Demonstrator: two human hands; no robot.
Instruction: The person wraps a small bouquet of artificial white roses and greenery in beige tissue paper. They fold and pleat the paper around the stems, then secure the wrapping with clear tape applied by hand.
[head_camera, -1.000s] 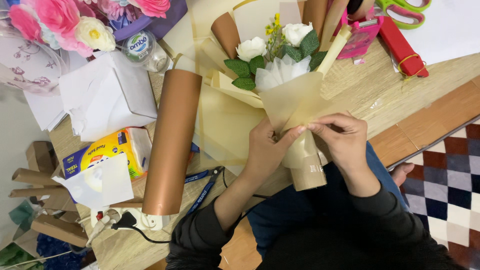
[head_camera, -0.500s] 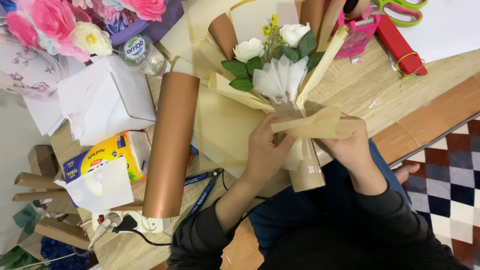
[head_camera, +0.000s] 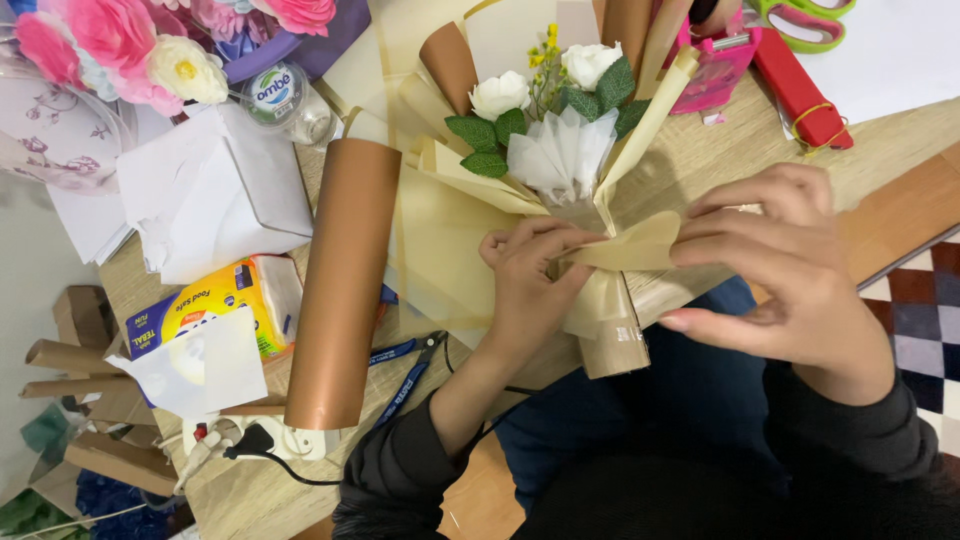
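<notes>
1. Left hand (head_camera: 525, 290) is clamped round the neck of the bouquet (head_camera: 560, 190), fingers curled over the cream wrap just above the brown paper handle (head_camera: 612, 345).
2. Right hand (head_camera: 775, 265) pinches the free end of a cream paper strip (head_camera: 630, 248) between thumb and fingertips (head_camera: 700, 215); the other fingers are loosely spread.
3. The strip runs flat across the neck, from left-hand fingers to right-hand fingers, touching both.
4. The bouquet lies on the wooden table (head_camera: 700, 160), flower heads pointing away from the person, handle towards the lap.
5. Copper paper roll (head_camera: 345, 285) lies just left of the wrap; tissue box (head_camera: 205, 305) sits further left; green-handled scissors (head_camera: 800, 15) are at the top right, well apart.
6. Versus half a second ago: the strip is drawn tighter across the neck, the right hand has moved out to the right, and the left grip is unchanged.
</notes>
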